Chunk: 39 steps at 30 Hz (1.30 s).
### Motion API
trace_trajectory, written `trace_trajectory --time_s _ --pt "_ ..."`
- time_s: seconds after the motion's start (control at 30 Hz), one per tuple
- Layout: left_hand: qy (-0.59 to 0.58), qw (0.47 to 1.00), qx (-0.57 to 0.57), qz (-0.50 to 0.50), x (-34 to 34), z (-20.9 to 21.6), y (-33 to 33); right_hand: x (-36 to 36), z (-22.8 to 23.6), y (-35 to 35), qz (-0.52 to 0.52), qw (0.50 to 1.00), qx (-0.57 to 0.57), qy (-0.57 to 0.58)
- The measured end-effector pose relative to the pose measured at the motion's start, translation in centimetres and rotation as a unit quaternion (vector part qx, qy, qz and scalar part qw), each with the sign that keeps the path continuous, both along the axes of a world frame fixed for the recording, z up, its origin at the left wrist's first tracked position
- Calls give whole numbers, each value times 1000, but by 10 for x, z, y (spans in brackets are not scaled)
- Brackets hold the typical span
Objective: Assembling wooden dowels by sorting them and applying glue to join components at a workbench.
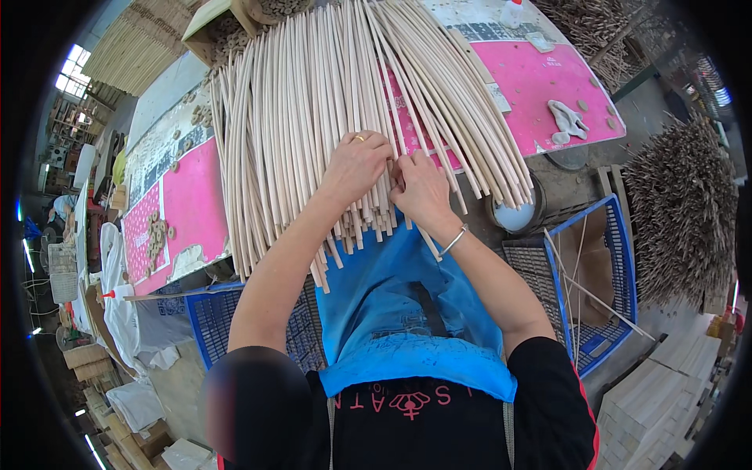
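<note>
Nearest, a bright blue apron (407,313) covers the person's front. Beside it on the left stands a blue plastic lattice crate (210,325); on the right is a 2nd blue plastic crate (623,243) with thin pale sticks slanting across it. Above the apron, the 2 bare hands work close together at the near ends of long, slender, pale wooden rods (294,117). The left hand (356,166), wearing a gold ring (359,139), curls over the rods with its fingertips mostly hidden. The right hand (427,192), with a silver bracelet (453,243) at its wrist, bends its fingers just beside it; I cannot tell whether either is closed on a rod. The rods lie side by side across a pink-covered table (533,86), their near ends overhanging its edge in uneven lengths, with a narrow gap splitting them into 2 groups. Right of them lies a crumpled white cloth (567,119); left, small brown round discs (156,233) cluster. At the far side, an open wooden box (205,22) stands beside the rods.
</note>
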<state>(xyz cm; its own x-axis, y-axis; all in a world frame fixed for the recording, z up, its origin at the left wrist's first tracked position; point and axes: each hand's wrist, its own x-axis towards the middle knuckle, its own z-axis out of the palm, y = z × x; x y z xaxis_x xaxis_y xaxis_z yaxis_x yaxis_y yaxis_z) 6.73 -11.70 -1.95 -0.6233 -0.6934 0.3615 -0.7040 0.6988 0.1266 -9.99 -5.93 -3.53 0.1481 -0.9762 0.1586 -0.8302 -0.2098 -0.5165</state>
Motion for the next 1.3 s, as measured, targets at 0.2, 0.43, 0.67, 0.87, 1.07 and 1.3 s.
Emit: trace_trajectory --time_s 0.2,0.43,0.67,0.87,1.07,1.3 --pt "-19 999 37 9 3 -4 1 0 -10 -3 11 983 -114 141" --pt "14 1000 2 4 2 -10 2 -64 -5 -10 25 966 -157 206" --pt "33 999 11 13 1 -6 3 -47 4 1 25 995 -100 -8" --pt "72 997 25 26 -5 -4 3 0 1 -11 6 988 94 -122" --pt "85 994 55 28 6 -10 3 -9 19 -18 -58 975 187 -102" --pt "69 995 65 20 4 -5 2 -72 6 -17 -45 965 -190 176"
